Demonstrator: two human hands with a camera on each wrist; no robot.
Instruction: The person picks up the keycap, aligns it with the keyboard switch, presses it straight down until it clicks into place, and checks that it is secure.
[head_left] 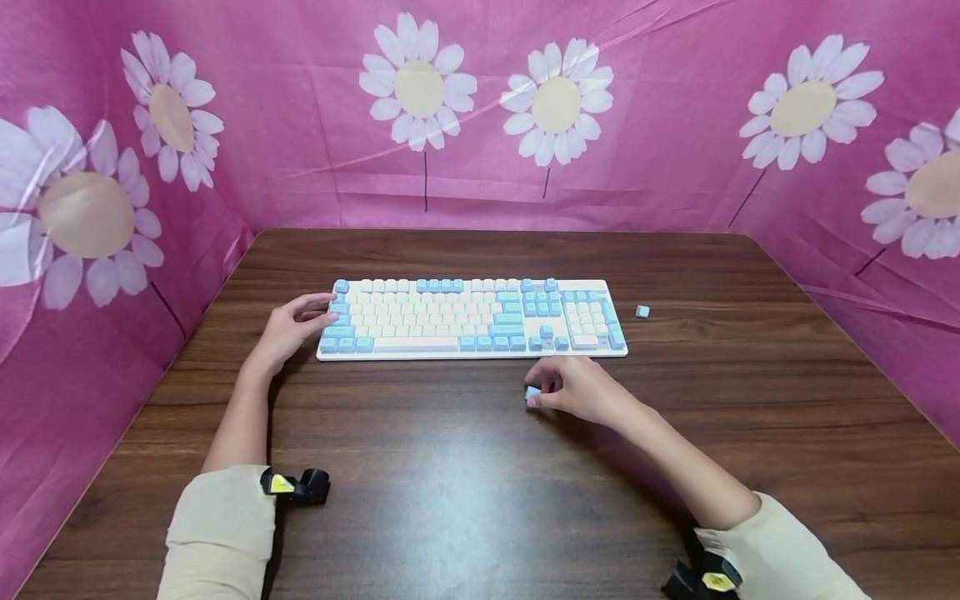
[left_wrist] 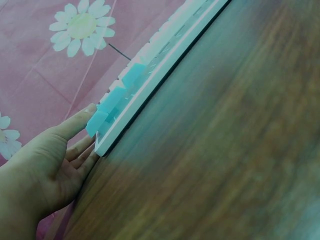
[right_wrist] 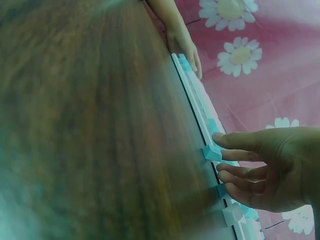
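Note:
A white and light-blue keyboard (head_left: 420,343) lies flat across the table. My left hand (head_left: 288,332) grips its left end, the thumb over the blue edge keys and the other fingers along the side; in the left wrist view this hand (left_wrist: 55,170) reaches round the corner. Just in front of the keyboard's right half, my right hand (head_left: 576,388) pinches a light-blue keycap (head_left: 532,395) between thumb and index finger. The same keycap (right_wrist: 212,153) shows at the thumb tip in the right wrist view. A spot below the up-arrow key has no cap.
Another loose blue keycap (head_left: 642,312) sits on the brown wooden table (head_left: 420,467) to the right of the keyboard. Pink cloth (head_left: 292,108) with daisies hangs round the back and sides. Black wrist cameras are strapped to both sleeves.

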